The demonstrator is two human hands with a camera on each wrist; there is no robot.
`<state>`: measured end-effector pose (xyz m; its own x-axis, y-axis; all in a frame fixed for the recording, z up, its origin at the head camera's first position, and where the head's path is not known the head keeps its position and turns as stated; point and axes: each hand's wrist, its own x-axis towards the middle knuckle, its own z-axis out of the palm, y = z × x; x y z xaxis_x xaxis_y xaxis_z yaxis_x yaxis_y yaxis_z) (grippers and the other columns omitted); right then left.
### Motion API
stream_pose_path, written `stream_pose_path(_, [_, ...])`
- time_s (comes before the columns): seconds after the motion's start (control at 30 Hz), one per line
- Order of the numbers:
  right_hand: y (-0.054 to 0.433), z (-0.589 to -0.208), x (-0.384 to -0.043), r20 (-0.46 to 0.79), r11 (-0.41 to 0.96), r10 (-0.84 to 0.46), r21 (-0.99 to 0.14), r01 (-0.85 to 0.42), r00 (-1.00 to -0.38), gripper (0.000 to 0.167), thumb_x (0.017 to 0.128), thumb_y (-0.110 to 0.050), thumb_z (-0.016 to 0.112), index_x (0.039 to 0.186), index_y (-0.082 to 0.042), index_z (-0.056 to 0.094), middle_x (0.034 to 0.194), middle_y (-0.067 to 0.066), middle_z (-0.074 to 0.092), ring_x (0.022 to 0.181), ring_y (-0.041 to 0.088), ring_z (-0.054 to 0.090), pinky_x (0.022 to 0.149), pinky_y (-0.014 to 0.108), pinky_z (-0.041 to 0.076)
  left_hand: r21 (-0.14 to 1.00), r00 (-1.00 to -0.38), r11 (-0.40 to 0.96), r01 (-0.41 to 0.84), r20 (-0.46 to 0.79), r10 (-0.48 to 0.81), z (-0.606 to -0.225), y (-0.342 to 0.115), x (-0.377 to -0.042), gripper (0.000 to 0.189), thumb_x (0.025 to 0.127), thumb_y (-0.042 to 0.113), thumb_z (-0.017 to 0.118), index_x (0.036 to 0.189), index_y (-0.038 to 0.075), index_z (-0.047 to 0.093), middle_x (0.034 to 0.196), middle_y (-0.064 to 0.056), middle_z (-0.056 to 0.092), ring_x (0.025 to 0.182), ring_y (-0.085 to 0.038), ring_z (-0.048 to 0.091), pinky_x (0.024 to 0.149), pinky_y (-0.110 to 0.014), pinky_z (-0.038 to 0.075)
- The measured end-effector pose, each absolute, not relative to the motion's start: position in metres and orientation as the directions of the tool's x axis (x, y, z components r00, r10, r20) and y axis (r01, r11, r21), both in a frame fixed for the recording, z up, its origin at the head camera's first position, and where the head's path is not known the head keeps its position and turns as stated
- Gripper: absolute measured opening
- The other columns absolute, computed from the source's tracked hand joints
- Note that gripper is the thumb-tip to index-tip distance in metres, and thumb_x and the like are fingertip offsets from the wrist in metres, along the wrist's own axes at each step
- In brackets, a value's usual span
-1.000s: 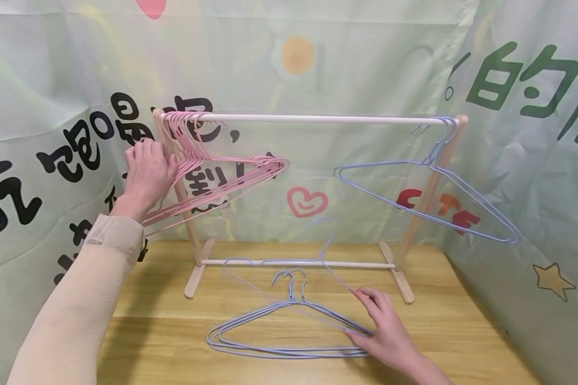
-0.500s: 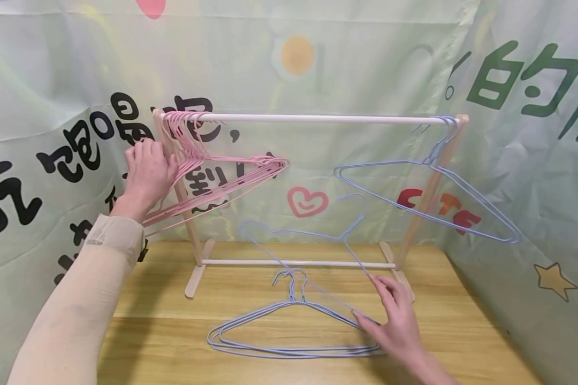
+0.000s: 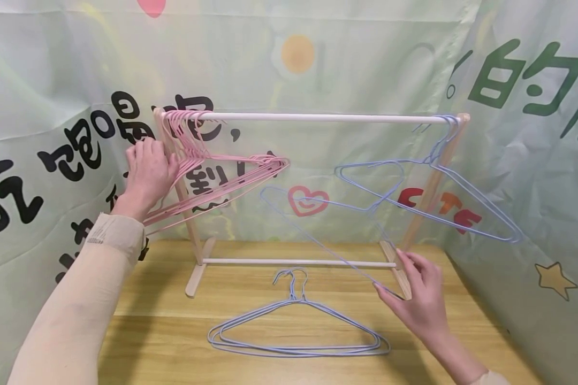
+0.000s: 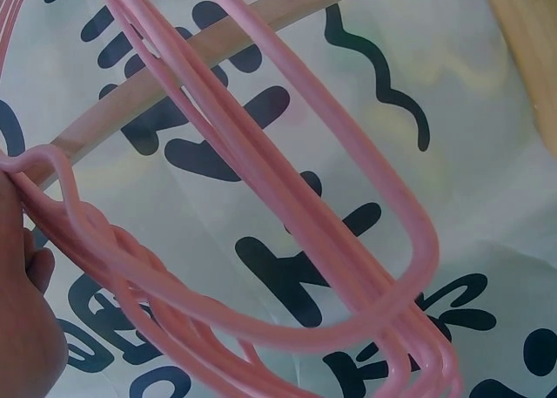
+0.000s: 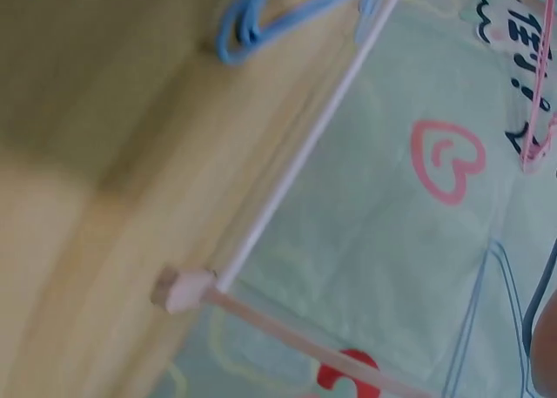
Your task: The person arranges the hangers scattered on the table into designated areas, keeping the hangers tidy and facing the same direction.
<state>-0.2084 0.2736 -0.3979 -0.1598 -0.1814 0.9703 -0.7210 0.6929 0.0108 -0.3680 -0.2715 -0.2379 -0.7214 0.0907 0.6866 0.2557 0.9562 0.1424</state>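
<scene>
My left hand (image 3: 149,174) grips the shoulders of several pink hangers (image 3: 270,164) hooked over the left end of the rack's white rod (image 3: 313,117). In the left wrist view, pink hanger ends (image 4: 287,198) fill the middle. My right hand (image 3: 421,297) pinches one end of a blue hanger (image 3: 318,241) between thumb and fingers. It is raised and tilted in front of the rack, hook up and to the right. More blue hangers (image 3: 313,351) lie stacked on the table below. Other blue hangers (image 3: 431,160) hang at the rod's right end.
The rack has wooden posts (image 3: 428,198), feet (image 3: 199,267) and a lower bar (image 3: 289,262) near the table (image 3: 154,331). A printed cloth (image 3: 250,64) stands close behind it and continues along both sides.
My right hand has moved up and to the right, lifting the blue hanger off the stack toward the rod. The left hand has stayed at the pink hangers.
</scene>
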Motion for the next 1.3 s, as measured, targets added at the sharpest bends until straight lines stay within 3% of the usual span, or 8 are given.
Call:
stream_pose_path(0.23, [0.283, -0.365, -0.213, 0.984, 0.714, -0.154, 0.050, -0.698, -0.087, 0.075, 0.096, -0.054, 0.066, 0.115, 0.018, 0.064, 0.104, 0.035, 0.059, 0.086, 0.047, 0.049, 0.081, 0.040, 0.028, 0.146, -0.727, 0.957, 0.251, 0.681, 0.087, -0.238, -0.271, -0.369, 0.032, 0.107, 0.024, 0.042, 0.099, -0.006, 0.045, 0.101, -0.023, 0.040, 0.104, -0.046, 0.036, 0.105, -0.062, 0.020])
stream_pose_path(0.4, [0.290, -0.342, -0.219, 0.986, 0.732, -0.149, 0.064, -0.679, -0.068, 0.075, 0.096, -0.056, 0.064, 0.117, 0.016, 0.065, 0.104, 0.035, 0.059, 0.084, 0.046, 0.049, 0.080, 0.041, 0.030, 0.148, -0.723, 0.956, 0.252, 0.686, 0.084, -0.238, -0.272, -0.370, 0.031, 0.106, 0.024, 0.043, 0.099, -0.006, 0.045, 0.100, -0.023, 0.040, 0.103, -0.046, 0.036, 0.105, -0.062, 0.020])
stream_pose_path(0.7, [0.316, -0.319, -0.231, 0.971, 0.776, -0.197, 0.069, -0.627, -0.137, 0.080, 0.095, -0.061, 0.061, 0.122, 0.014, 0.064, 0.108, 0.036, 0.058, 0.088, 0.052, 0.050, 0.074, 0.056, 0.030, 0.156, -0.730, 0.955, 0.254, 0.678, 0.083, -0.237, -0.272, -0.369, 0.031, 0.106, 0.024, 0.043, 0.099, -0.006, 0.046, 0.101, -0.023, 0.041, 0.105, -0.046, 0.037, 0.106, -0.062, 0.020])
stream_pose_path(0.9, [0.340, -0.305, -0.237, 0.929, 0.819, -0.259, 0.064, -0.571, -0.266, 0.086, 0.095, -0.065, 0.057, 0.128, 0.015, 0.061, 0.115, 0.038, 0.057, 0.097, 0.057, 0.051, 0.079, 0.063, 0.033, 0.144, -0.717, 0.954, 0.261, 0.691, 0.092, -0.236, -0.272, -0.368, 0.031, 0.106, 0.024, 0.043, 0.099, -0.006, 0.045, 0.101, -0.023, 0.040, 0.105, -0.046, 0.036, 0.106, -0.061, 0.020])
stream_pose_path(1.0, [0.350, -0.298, -0.240, 0.909, 0.834, -0.284, 0.077, -0.547, -0.304, 0.087, 0.095, -0.066, 0.054, 0.128, 0.014, 0.060, 0.114, 0.036, 0.057, 0.094, 0.054, 0.051, 0.081, 0.064, 0.034, 0.141, -0.712, 0.954, 0.264, 0.696, 0.094, -0.236, -0.272, -0.367, 0.031, 0.106, 0.024, 0.043, 0.099, -0.006, 0.045, 0.101, -0.023, 0.040, 0.105, -0.046, 0.036, 0.105, -0.061, 0.020])
stream_pose_path(1.13, [0.361, -0.293, -0.245, 0.899, 0.840, -0.300, 0.091, -0.535, -0.317, 0.089, 0.095, -0.069, 0.052, 0.127, 0.013, 0.061, 0.110, 0.035, 0.059, 0.088, 0.052, 0.052, 0.080, 0.065, 0.034, 0.143, -0.713, 0.954, 0.265, 0.695, 0.094, -0.236, -0.271, -0.368, 0.031, 0.106, 0.024, 0.043, 0.099, -0.006, 0.045, 0.101, -0.023, 0.040, 0.105, -0.046, 0.036, 0.105, -0.061, 0.020])
stream_pose_path(1.3, [0.372, -0.293, -0.248, 0.887, 0.853, -0.305, 0.093, -0.514, -0.346, 0.091, 0.094, -0.071, 0.048, 0.129, 0.011, 0.061, 0.114, 0.034, 0.060, 0.102, 0.056, 0.052, 0.079, 0.066, 0.035, 0.151, -0.725, 0.954, 0.260, 0.683, 0.089, -0.237, -0.272, -0.368, 0.031, 0.106, 0.025, 0.043, 0.099, -0.006, 0.045, 0.102, -0.023, 0.040, 0.105, -0.046, 0.036, 0.107, -0.061, 0.020])
